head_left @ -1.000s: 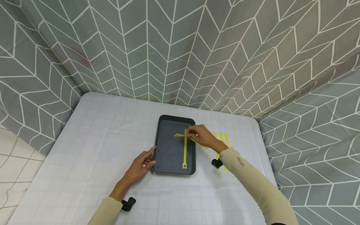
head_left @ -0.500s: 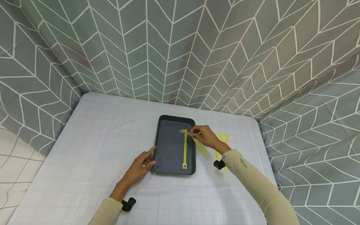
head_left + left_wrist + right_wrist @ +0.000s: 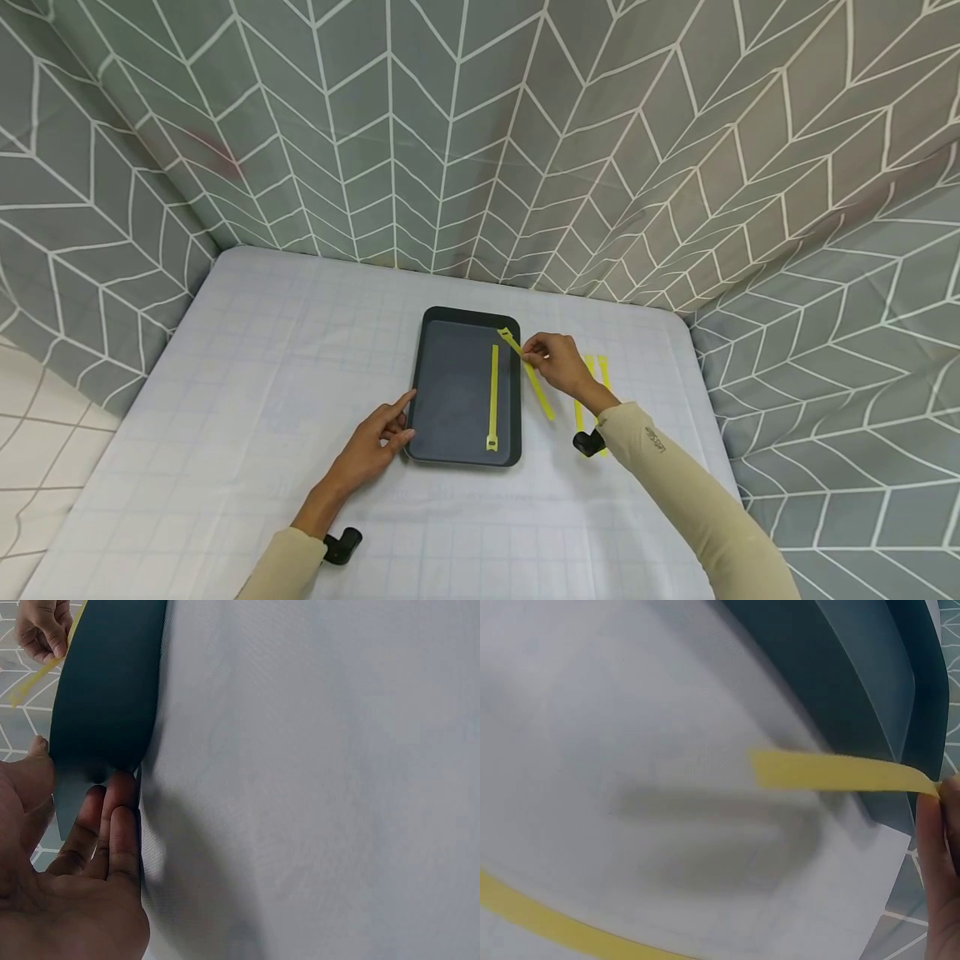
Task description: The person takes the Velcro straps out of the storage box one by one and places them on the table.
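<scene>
A dark grey rectangular tray (image 3: pixel 450 392) lies on the white-covered table, one yellow hook-and-loop cable tie (image 3: pixel 492 396) lengthwise inside it near the right wall. My left hand (image 3: pixel 375 437) touches the tray's left side by the near corner; in the left wrist view its fingers (image 3: pixel 120 799) rest against the outer wall. Over the tray's right rim, my right hand (image 3: pixel 553 362) pinches another yellow cable tie (image 3: pixel 540 396) near its slotted head. The head slants over the tray and the tail hangs outside, the tail (image 3: pixel 832 772) showing flat and slightly bent in the right wrist view.
To the right of the tray several more yellow cable ties (image 3: pixel 603 367) lie side by side, partly hidden by my right forearm. A patterned grey curtain (image 3: pixel 450 167) surrounds the table's back and sides.
My right hand has drawn right, from above the tray to its right rim. The held cable tie has swung from crosswise to a steep slant. My left hand and the tray stay put.
</scene>
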{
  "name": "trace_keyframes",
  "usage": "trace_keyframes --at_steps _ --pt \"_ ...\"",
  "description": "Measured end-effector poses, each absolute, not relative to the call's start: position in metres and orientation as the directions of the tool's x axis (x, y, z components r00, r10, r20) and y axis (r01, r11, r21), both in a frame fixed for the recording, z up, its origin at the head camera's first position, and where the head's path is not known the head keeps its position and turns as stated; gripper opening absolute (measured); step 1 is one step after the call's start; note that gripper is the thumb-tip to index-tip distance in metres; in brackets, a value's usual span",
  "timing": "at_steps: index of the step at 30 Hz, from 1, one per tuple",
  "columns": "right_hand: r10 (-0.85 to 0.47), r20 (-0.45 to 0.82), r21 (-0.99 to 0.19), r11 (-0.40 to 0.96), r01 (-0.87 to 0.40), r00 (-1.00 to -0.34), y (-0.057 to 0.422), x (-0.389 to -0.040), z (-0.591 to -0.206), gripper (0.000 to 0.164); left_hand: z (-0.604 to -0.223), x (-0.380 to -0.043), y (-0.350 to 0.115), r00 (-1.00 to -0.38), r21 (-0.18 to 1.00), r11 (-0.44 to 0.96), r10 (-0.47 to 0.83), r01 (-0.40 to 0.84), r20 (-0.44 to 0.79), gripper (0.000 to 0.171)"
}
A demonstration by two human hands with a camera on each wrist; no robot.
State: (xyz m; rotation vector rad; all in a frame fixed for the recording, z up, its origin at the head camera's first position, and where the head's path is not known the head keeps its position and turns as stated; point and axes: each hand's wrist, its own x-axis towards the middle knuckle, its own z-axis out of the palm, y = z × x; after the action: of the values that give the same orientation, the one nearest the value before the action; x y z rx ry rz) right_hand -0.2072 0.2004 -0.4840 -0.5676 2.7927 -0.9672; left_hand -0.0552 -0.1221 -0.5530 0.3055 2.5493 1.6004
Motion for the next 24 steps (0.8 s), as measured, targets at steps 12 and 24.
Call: trace_keyframes --at_steps 12,24 --pt "-0.233 -0.076 -0.686 0.717 -0.118 -0.969 0.211 -0.204 -0.493 0.010 -0.554 -0.055 -0.123 -0.973 0.903 0.417 0.233 0.098 -0.002 0.065" --pt "-0.126 -0.189 -0.722 0.690 0.051 -0.974 0.221 -0.202 -0.498 0.016 -0.555 -0.057 -0.122 -0.972 0.901 0.422 0.234 0.104 0.003 0.065"
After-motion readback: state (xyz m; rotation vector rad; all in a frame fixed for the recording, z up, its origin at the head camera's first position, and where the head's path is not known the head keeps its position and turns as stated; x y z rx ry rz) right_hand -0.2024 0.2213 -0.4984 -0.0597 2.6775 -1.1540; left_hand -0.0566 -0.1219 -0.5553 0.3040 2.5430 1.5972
